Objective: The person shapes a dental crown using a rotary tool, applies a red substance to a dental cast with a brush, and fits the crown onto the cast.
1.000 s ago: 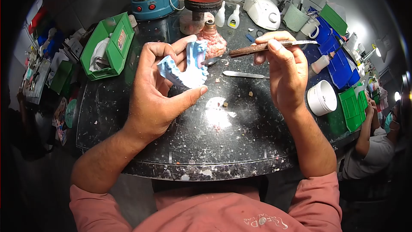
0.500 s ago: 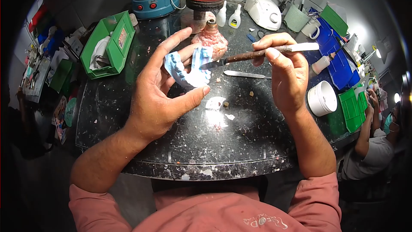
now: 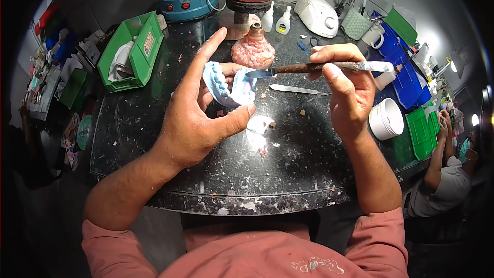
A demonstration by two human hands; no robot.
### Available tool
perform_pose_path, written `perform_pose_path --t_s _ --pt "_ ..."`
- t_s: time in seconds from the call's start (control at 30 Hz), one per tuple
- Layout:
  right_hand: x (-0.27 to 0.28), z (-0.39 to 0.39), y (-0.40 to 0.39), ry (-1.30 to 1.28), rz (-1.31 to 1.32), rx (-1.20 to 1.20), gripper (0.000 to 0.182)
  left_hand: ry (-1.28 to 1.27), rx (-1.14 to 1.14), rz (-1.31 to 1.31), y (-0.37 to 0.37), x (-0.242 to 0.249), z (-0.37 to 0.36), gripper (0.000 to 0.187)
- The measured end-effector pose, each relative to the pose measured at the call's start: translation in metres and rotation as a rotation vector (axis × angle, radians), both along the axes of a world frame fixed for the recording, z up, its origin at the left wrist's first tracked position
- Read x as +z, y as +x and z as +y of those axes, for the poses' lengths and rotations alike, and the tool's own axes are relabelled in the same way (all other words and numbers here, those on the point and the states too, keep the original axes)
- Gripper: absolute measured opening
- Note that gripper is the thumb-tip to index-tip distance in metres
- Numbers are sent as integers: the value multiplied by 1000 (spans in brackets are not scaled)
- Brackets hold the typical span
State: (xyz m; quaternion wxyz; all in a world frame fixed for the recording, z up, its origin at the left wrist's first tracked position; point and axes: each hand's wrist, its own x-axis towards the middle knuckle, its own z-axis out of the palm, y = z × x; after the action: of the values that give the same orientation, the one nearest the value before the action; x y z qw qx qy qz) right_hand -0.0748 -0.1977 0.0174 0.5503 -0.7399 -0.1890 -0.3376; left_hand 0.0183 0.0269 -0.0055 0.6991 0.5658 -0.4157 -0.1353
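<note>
Upper left of the frame: a green storage bin (image 3: 138, 64) stands on the black desk (image 3: 267, 175) and contains white crumpled material (image 3: 121, 64). To its right, at the top edge, is a blue machine (image 3: 188, 0) with red buttons.

Left of centre: the left hand (image 3: 195, 108) supports the blue dental cast (image 3: 218, 80) above the desk. Its grip is closed on the cast, thumb at the near edge, other fingers partly hidden behind; the index finger is extended upward.

Upper centre: a dark round dish (image 3: 249, 6) of red material stands behind a pink-coated vessel (image 3: 253, 54) with a metal neck. The vessel is directly beyond the cast and obstructs the base of the dish. Small white bottles (image 3: 283, 20) stand alongside.

Centre: the blade of the spatula (image 3: 298, 68) overlaps the right limb of the cast; contact cannot be confirmed. Below the spatula, a slim metal instrument (image 3: 296, 89) lies on the desk.

Right of centre: the right hand (image 3: 350, 87) has its grip pinched on the spatula handle. Behind it is a white control unit (image 3: 315, 15) with a knob.

Right: a white tub (image 3: 387, 118) stands beside the right wrist; blue trays (image 3: 404, 72) and a green tray (image 3: 422, 131) lie beyond. At the right edge sits another person (image 3: 442, 185).
</note>
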Motion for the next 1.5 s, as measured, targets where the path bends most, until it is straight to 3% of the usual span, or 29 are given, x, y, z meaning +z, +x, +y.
perform_pose_path --t_s 0.17,0.27,0.53,0.7,0.77,0.87,0.97,1.1,1.5 --pt "6 -2 9 56 -116 -23 18 14 0 11 0 0 2 91" --pt "23 -12 34 14 -164 -205 18 -42 -18 184 -1 -5 -1 75" --pt "37 -28 84 -319 -115 -413 13 -26 9 116 5 3 2 63" --pt "38 -27 81 -322 -61 -400 16 -76 9 142 2 2 1 59" --pt "40 -25 76 -333 -26 -415 20 -77 15 109 4 -1 1 66" --pt "35 -22 68 54 -143 -273 17 11 3 123 4 7 6 68" --pt "18 -23 56 127 -60 -275 18 15 38 -21 4 2 3 68" --pt "2 -15 43 343 34 -150 19 -10 39 44 -2 1 0 72" --pt "3 6 -1 71 -46 -70 11 35 38 86 -3 4 1 74"
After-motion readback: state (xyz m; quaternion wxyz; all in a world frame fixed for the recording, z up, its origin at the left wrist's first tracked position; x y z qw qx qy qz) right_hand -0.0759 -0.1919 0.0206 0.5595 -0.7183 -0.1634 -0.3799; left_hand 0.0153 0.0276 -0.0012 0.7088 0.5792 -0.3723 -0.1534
